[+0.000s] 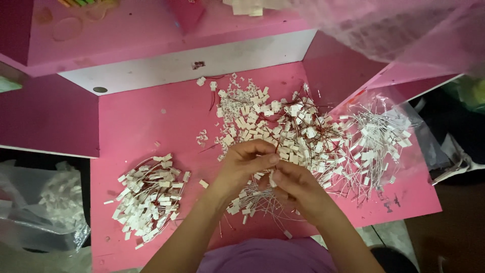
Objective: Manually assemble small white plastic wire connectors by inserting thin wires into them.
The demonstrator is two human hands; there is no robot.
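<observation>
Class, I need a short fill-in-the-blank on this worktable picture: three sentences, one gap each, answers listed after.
1. The table top is coloured ____.
2. The left hand and right hand meet over small white ____ with thin wires.
3. The neat separate pile of finished pieces lies to the person's ____.

Missing words: pink; connectors; left

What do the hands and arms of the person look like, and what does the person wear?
Both the left hand and the right hand are bare: no gloves, rings or watch show. The forearms are uncovered, with no sleeves reaching them. A purple garment shows at the bottom edge.
</observation>
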